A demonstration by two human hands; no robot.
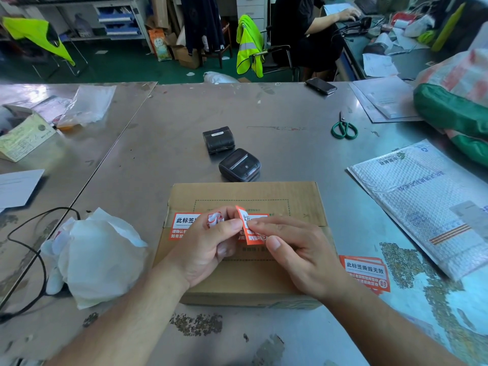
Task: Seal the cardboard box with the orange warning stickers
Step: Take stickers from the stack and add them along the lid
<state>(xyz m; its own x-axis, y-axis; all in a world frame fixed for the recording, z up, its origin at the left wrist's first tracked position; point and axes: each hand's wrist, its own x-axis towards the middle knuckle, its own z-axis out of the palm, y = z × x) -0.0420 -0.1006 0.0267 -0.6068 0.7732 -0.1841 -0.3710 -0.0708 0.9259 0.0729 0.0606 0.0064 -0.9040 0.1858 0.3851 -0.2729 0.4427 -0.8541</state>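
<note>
Sticker (pixel 252 237) orange, white-lettered, curling, pinched between left hand (pixel 208 249) and right hand (pixel 295 254).

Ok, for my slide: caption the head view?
Left hand and right hand pinch an orange sticker above the cardboard box, which bears another sticker.

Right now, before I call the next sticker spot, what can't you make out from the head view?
All in the head view:
- The cardboard box seam: its middle is covered by the left hand and right hand.
- The stuck sticker: its right half is behind the left hand.
- The held sticker, pinched by both hands: fingers hide whether its backing is off.
- The sticker stack: overlapped, count unclear.
</note>
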